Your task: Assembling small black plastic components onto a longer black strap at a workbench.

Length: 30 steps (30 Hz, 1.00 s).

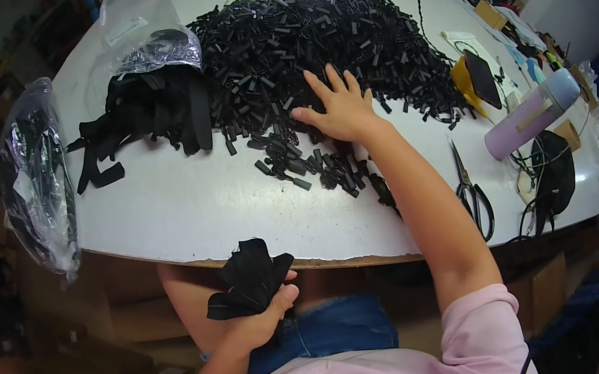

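A clear plastic bag (35, 185) stuffed with black strips hung over the white table (175, 209)'s left edge, and a second clear bag (148, 33) lay at the far side atop loose black webbing straps (142, 114). Below the table edge the left hand (262, 318) was clenched around a bundle of black strap pieces (250, 278). Further right, the right hand (338, 108) lay spread wide, fingers splayed, on the large pile of short black strap pieces (312, 32), with black scissors (470, 193) and a lilac bottle (531, 116) lying beyond.

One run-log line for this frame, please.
left hand: holds bundle of black straps below table edge | right hand: spread flat on pile of black strap pieces
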Each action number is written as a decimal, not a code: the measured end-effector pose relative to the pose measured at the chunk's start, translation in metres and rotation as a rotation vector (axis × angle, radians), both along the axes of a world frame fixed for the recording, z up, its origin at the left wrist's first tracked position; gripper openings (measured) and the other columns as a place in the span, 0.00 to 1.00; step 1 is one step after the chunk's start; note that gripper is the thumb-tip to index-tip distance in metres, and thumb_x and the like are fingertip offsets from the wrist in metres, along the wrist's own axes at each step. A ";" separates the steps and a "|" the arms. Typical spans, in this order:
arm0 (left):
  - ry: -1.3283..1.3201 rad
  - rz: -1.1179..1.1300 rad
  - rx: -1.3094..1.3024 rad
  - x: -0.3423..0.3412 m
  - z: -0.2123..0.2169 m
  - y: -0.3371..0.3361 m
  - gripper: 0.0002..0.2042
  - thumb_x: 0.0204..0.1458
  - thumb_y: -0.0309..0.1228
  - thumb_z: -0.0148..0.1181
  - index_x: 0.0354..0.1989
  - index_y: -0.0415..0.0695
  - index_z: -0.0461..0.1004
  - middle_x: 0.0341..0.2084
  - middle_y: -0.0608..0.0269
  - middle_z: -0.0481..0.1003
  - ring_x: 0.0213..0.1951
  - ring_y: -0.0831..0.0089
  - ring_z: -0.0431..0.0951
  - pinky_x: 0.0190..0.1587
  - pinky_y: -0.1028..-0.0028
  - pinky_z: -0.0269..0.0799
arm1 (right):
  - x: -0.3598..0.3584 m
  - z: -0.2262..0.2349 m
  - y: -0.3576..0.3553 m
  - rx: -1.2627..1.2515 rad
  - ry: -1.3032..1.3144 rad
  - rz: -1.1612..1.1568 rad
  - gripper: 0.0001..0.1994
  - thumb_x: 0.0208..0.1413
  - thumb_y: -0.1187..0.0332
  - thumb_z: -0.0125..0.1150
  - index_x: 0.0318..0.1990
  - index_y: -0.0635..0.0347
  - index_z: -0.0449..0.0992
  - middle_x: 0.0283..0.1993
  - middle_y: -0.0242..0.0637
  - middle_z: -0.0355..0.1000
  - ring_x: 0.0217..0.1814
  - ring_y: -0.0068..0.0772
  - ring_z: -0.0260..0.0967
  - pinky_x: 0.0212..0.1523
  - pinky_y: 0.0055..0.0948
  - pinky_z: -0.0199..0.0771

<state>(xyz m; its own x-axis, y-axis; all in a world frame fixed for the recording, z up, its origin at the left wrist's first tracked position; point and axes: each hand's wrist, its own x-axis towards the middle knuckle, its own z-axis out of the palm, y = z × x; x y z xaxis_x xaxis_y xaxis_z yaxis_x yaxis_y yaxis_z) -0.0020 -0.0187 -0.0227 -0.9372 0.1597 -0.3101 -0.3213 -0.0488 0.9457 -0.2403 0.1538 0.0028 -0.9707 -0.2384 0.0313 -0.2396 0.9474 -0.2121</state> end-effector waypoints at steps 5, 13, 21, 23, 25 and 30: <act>0.105 0.023 0.370 -0.003 -0.010 -0.005 0.12 0.48 0.34 0.50 0.35 0.36 0.66 0.19 0.67 0.66 0.20 0.81 0.65 0.28 0.79 0.65 | 0.000 -0.016 0.011 -0.036 0.105 0.162 0.34 0.41 0.41 0.46 0.54 0.52 0.57 0.60 0.46 0.45 0.62 0.49 0.38 0.58 0.44 0.39; -0.025 -0.106 0.278 -0.006 -0.021 0.009 0.11 0.49 0.34 0.48 0.25 0.39 0.70 0.23 0.66 0.71 0.29 0.78 0.70 0.36 0.79 0.65 | 0.085 0.001 0.014 0.000 0.091 0.381 0.33 0.44 0.46 0.49 0.55 0.56 0.55 0.60 0.46 0.45 0.62 0.50 0.38 0.58 0.42 0.42; -0.118 -0.113 0.472 -0.006 -0.013 0.009 0.09 0.46 0.31 0.48 0.26 0.37 0.66 0.15 0.60 0.67 0.16 0.76 0.67 0.26 0.76 0.67 | 0.146 0.008 0.015 -0.040 0.280 0.407 0.29 0.40 0.52 0.54 0.51 0.57 0.60 0.55 0.44 0.52 0.57 0.45 0.46 0.53 0.51 0.43; -0.143 -0.088 0.539 -0.005 -0.013 0.013 0.05 0.45 0.28 0.49 0.25 0.38 0.65 0.11 0.64 0.63 0.13 0.79 0.63 0.21 0.77 0.66 | 0.167 0.008 0.012 -0.314 0.398 0.455 0.24 0.35 0.62 0.60 0.44 0.60 0.67 0.45 0.42 0.60 0.46 0.43 0.56 0.47 0.46 0.52; -0.135 -0.115 0.501 -0.003 -0.014 0.016 0.05 0.45 0.27 0.49 0.26 0.38 0.65 0.11 0.65 0.63 0.13 0.79 0.63 0.21 0.78 0.65 | 0.188 0.004 0.004 -0.596 0.396 0.536 0.18 0.31 0.70 0.61 0.36 0.62 0.72 0.35 0.39 0.64 0.34 0.39 0.59 0.37 0.35 0.61; -0.080 -0.175 0.328 -0.002 0.001 0.017 0.07 0.44 0.30 0.54 0.27 0.42 0.64 0.21 0.68 0.65 0.17 0.83 0.63 0.18 0.82 0.61 | 0.204 -0.010 -0.002 -0.684 0.387 0.468 0.13 0.33 0.77 0.59 0.33 0.64 0.71 0.36 0.41 0.64 0.36 0.38 0.59 0.35 0.29 0.61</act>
<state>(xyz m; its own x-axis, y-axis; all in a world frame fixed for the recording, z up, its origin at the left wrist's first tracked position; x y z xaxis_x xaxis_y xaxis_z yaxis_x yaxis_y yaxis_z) -0.0036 -0.0013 -0.0215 -0.8618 0.4181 -0.2871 -0.4238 -0.2828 0.8605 -0.0361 0.1516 -0.0071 -0.6718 -0.4150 0.6136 -0.7390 0.4331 -0.5161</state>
